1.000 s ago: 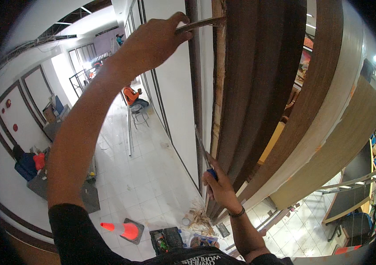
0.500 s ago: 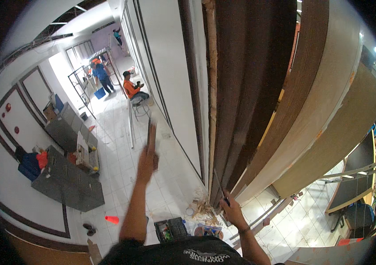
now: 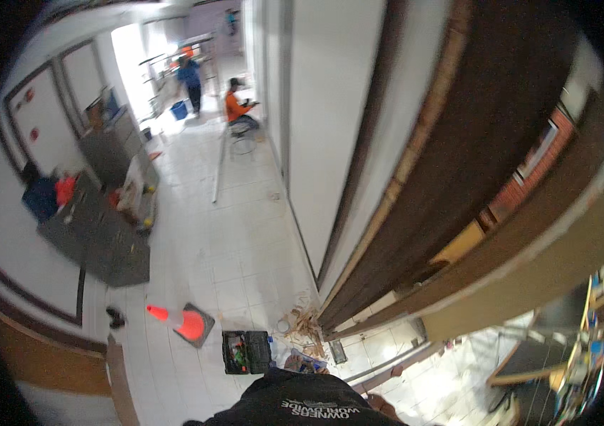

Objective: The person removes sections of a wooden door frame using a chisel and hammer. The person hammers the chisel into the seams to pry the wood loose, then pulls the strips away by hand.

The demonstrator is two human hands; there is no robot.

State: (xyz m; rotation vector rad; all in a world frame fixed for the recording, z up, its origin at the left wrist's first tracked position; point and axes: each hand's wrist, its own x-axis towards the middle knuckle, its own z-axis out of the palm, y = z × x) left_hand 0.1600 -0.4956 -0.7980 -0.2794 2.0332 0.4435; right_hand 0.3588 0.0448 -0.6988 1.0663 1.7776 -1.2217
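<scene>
Neither of my hands shows at this moment. Only a small patch of skin of my right arm (image 3: 383,407) appears at the lower edge, beside my dark shirt (image 3: 302,397). In front of me to the right stands a tall dark-brown wooden panel (image 3: 451,184), its left side lined by a rough, pale raw-wood edge (image 3: 405,167). Wood shavings (image 3: 306,328) lie on the floor at its foot. Close by, an open black toolbox (image 3: 246,351) holds small coloured items too blurred to name.
An orange traffic cone (image 3: 190,325) lies tipped over left of the toolbox. Grey cabinets (image 3: 100,238) line the left wall. Farther off, a person in orange (image 3: 237,106) sits on a stool, and a person in blue (image 3: 189,77) stands. A dark-topped desk (image 3: 536,351) is at right.
Both hands have dropped out of view; the left was raised, and the right held a thin tool at the panel's foot. My view has swung, bringing the whole cone into sight.
</scene>
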